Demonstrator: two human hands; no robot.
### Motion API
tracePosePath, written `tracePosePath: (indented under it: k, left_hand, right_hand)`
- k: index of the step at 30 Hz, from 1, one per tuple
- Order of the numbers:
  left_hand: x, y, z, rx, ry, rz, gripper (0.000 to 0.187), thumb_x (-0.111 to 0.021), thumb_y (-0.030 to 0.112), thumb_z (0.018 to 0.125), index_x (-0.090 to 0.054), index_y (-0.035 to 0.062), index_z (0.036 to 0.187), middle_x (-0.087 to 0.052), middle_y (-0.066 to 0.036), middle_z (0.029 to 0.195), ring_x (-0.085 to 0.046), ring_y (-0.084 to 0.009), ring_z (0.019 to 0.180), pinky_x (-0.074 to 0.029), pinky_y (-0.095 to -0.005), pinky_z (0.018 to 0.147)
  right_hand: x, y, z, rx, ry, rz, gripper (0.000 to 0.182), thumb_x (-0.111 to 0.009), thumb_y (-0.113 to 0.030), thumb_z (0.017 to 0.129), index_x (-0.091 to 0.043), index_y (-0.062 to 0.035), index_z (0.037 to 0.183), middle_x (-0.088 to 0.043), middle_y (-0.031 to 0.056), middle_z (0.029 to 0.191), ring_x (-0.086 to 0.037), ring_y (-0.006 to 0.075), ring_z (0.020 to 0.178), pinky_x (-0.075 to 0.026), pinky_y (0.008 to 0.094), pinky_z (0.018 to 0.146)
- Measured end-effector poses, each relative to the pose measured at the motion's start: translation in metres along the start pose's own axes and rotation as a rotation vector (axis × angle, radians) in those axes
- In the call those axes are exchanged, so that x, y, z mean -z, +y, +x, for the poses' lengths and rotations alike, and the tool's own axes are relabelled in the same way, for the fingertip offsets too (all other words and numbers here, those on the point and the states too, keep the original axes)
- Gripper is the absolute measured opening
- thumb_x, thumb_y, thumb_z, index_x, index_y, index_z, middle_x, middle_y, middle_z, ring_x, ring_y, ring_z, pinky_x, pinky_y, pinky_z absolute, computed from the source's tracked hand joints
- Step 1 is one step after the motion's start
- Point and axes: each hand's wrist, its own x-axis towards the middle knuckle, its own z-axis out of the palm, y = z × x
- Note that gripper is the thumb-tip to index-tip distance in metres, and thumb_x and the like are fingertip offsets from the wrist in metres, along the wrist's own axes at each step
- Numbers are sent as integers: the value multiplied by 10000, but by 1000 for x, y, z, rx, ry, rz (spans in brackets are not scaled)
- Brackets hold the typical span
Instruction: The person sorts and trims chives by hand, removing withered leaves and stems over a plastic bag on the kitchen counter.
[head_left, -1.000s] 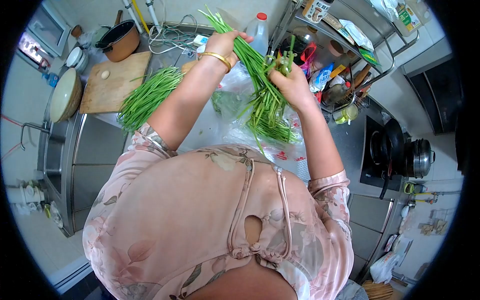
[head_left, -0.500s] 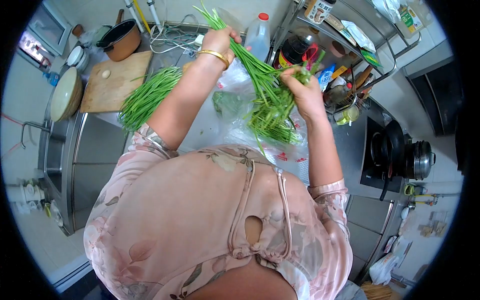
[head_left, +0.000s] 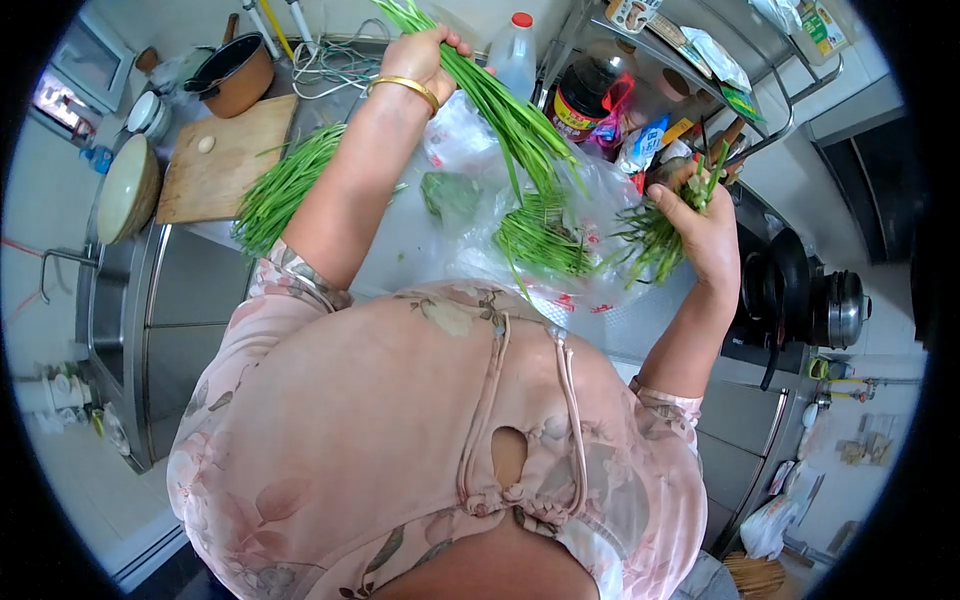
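Note:
My left hand is closed around a bunch of long green garlic chives, whose other ends hang down to the right. A short, ragged clump of green stalks and bits is gripped in my right hand, apart from the bunch. Between and below the hands, a pile of loose chive pieces lies on a clear plastic bag. Beyond my left forearm rests another chive bundle on the counter.
A cutting board with a small pale round item lies at left, beside a large bowl and a pot. A jug with a red cap, a dark bottle and a metal rack stand behind; pans sit at right.
My right hand has pulled away to the right and down with the ragged clump, separating it from the bunch. My left hand has shifted slightly up and left with the chives.

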Motion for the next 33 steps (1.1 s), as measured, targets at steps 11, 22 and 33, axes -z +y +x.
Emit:
tracePosePath:
  k: [11, 22, 33]
  left_hand:
    - [-5, 5, -5, 73, 0, -9, 91, -392, 86, 883, -411, 26, 818, -408, -67, 712, -445, -207, 636, -397, -634, 761]
    - [-2, 7, -11, 117, -248, -28, 160, -361, 146, 916, -387, 23, 818, -395, -54, 728, -451, -184, 674, -345, -643, 870]
    - [-10, 2, -17, 123, -263, -46, 176, -380, 160, 909, -440, 50, 786, -446, -42, 713, -482, -186, 676, -416, -600, 780]
  right_hand:
    - [-46, -7, 36, 90, -358, 101, 121, -625, -105, 718, -562, -28, 786, -500, -13, 639, -455, 66, 632, -381, 223, 584]
    - [-81, -8, 56, 131, -321, -65, 211, -603, -135, 745, -616, -5, 911, -605, 46, 757, -545, 104, 703, -436, 259, 658]
    - [-100, -10, 60, 213, -168, -57, 175, -650, -128, 725, -589, -14, 842, -595, 34, 721, -513, 91, 668, -431, 256, 637]
